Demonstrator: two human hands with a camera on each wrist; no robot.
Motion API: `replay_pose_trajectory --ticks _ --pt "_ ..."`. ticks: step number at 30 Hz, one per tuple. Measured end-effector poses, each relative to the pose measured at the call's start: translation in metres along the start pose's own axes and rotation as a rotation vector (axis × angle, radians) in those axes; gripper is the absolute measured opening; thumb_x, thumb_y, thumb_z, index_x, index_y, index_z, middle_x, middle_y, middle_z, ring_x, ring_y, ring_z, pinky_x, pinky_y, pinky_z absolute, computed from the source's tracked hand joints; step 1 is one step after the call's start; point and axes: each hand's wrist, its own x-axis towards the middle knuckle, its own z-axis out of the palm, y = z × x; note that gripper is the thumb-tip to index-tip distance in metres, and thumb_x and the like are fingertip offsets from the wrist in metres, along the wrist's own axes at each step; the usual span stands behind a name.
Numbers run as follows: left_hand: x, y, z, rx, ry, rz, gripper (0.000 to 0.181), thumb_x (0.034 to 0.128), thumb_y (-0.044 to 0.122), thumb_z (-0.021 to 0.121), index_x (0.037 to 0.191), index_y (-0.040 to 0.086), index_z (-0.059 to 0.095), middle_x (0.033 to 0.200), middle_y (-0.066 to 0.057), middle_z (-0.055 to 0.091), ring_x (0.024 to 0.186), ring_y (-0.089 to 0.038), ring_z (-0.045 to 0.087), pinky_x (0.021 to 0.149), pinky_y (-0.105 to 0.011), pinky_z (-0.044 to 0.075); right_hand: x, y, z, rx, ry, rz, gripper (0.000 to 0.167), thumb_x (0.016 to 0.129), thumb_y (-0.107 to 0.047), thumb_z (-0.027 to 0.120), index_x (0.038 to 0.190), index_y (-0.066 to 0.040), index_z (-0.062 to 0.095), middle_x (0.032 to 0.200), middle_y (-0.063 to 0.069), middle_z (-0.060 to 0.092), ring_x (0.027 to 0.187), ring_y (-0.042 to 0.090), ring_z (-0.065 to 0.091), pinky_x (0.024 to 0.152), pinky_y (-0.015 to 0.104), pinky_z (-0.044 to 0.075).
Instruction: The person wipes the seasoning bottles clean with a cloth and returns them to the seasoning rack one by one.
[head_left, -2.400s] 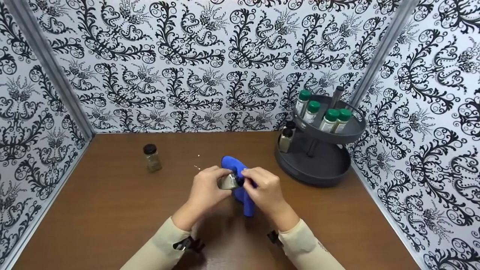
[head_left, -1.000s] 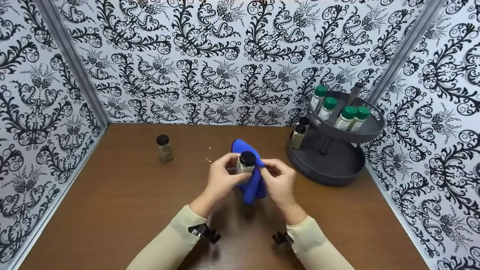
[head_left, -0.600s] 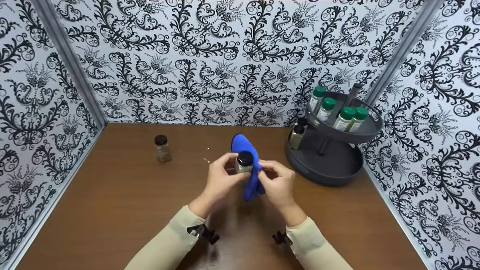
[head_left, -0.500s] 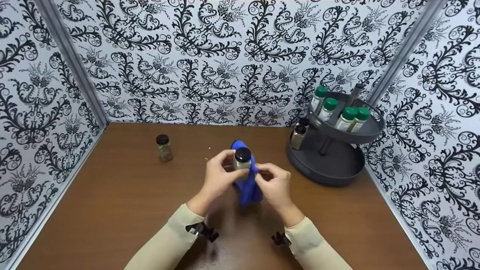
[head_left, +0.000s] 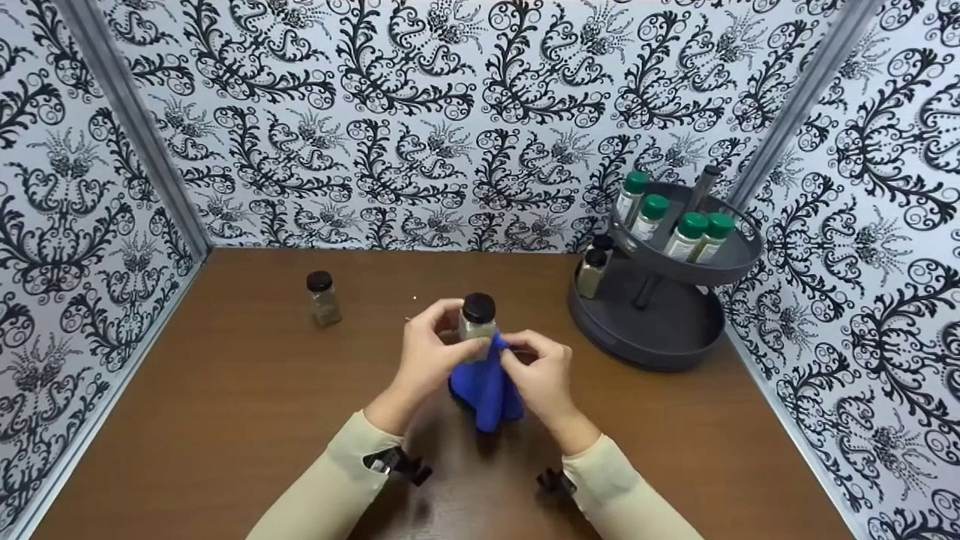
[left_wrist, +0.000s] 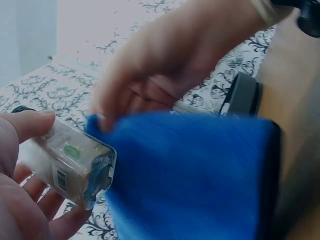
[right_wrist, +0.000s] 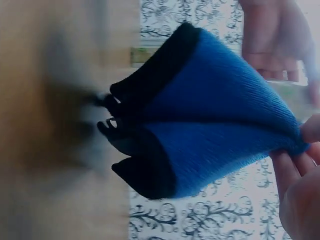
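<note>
My left hand grips a clear glass spice jar with a black lid, held upright above the table. In the left wrist view the jar shows a green mark and a barcode on its label. Just to the right, my right hand pinches the top of a blue cloth between thumb and fingers. From that pinch the cloth hangs down in folds, close beside the jar's lower part. A dark border runs along the cloth in the right wrist view.
Another black-lidded spice jar stands at the back left of the table. At the right, a dark two-tier turntable holds several green-capped bottles above and two black-lidded jars below. Small pale crumbs lie near the middle. Patterned walls surround the table.
The jar has turned from tilted to upright in my left hand. The cloth, earlier up against the jar, now hangs lower from my right fingers, and both hands have shifted slightly left lately.
</note>
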Motion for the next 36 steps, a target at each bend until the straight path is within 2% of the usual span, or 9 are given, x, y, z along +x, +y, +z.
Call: replay_pose_trajectory --ticks 3,8,11,13,16,21,28,33,36 --pt "-0.002 -0.004 0.004 0.016 -0.035 -0.007 0.048 0.0744 0.007 0.094 0.118 0.005 0.075 0.1 -0.013 0.079 0.091 -0.017 0.074 0.087 -0.037 0.064 0.004 -0.009 -0.007 0.068 0.042 -0.053 0.022 0.08 0.017 0.076 0.092 -0.001 0.082 0.092 0.017 0.081 0.082 0.007 0.077 0.072 0.025 0.064" --pt "-0.006 -0.01 0.009 0.022 -0.104 -0.03 0.049 0.0739 0.006 0.094 0.118 0.004 0.074 0.101 -0.014 0.079 0.093 -0.018 0.075 0.086 -0.032 0.064 0.011 -0.02 -0.018 0.186 0.092 -0.192 0.019 0.08 0.023 0.075 0.094 0.011 0.078 0.095 0.03 0.077 0.09 0.011 0.078 0.077 0.025 0.064" --pt "-0.007 -0.012 0.01 0.031 -0.139 -0.035 0.05 0.0748 0.008 0.095 0.12 0.003 0.074 0.103 -0.015 0.079 0.095 -0.021 0.076 0.087 -0.033 0.065 0.013 -0.022 -0.021 0.195 0.105 -0.247 0.02 0.08 0.023 0.075 0.095 0.011 0.077 0.096 0.03 0.077 0.091 0.012 0.079 0.075 0.025 0.064" --pt "-0.007 -0.013 0.011 0.038 -0.144 -0.034 0.049 0.0753 0.009 0.095 0.12 0.003 0.074 0.104 -0.015 0.079 0.095 -0.022 0.076 0.088 -0.035 0.065 0.014 -0.022 -0.022 0.174 0.103 -0.254 0.021 0.08 0.022 0.075 0.095 0.008 0.078 0.097 0.028 0.078 0.09 0.013 0.079 0.074 0.025 0.064" --pt "-0.006 -0.014 0.01 0.052 -0.124 -0.032 0.049 0.0751 0.009 0.095 0.119 0.004 0.075 0.104 -0.015 0.08 0.096 -0.024 0.077 0.088 -0.037 0.065 0.013 -0.019 -0.021 0.14 0.086 -0.227 0.021 0.081 0.02 0.076 0.096 0.005 0.079 0.098 0.026 0.079 0.09 0.012 0.079 0.075 0.025 0.064" --pt "-0.004 -0.014 0.009 0.04 -0.078 -0.035 0.048 0.0734 0.007 0.095 0.117 0.005 0.076 0.102 -0.013 0.08 0.093 -0.021 0.075 0.086 -0.034 0.064 0.009 -0.012 -0.015 0.09 0.061 -0.122 0.022 0.081 0.018 0.077 0.094 0.001 0.08 0.098 0.021 0.081 0.086 0.01 0.078 0.074 0.027 0.065" --pt "-0.001 -0.001 0.001 -0.01 -0.043 -0.005 0.049 0.073 0.006 0.095 0.118 0.004 0.075 0.101 -0.013 0.079 0.092 -0.019 0.074 0.085 -0.03 0.063 0.002 -0.002 -0.005 -0.023 -0.024 0.034 0.025 0.079 0.013 0.076 0.091 -0.007 0.083 0.092 0.011 0.082 0.076 0.015 0.077 0.067 0.026 0.064" --pt "0.001 0.007 -0.005 -0.011 -0.021 0.018 0.049 0.0734 0.007 0.095 0.118 0.006 0.076 0.101 -0.011 0.08 0.092 -0.023 0.075 0.084 -0.029 0.063 -0.001 -0.001 0.001 -0.043 -0.068 0.067 0.023 0.08 0.01 0.076 0.091 -0.008 0.083 0.09 0.009 0.082 0.079 0.018 0.078 0.069 0.032 0.065" --pt "-0.002 0.007 -0.007 -0.006 0.003 0.013 0.048 0.0731 0.007 0.095 0.117 0.005 0.076 0.1 -0.011 0.08 0.091 -0.021 0.074 0.083 -0.029 0.062 -0.003 0.001 0.004 -0.044 -0.077 0.06 0.023 0.079 0.011 0.076 0.09 -0.009 0.083 0.089 0.009 0.082 0.078 0.02 0.079 0.068 0.029 0.064"
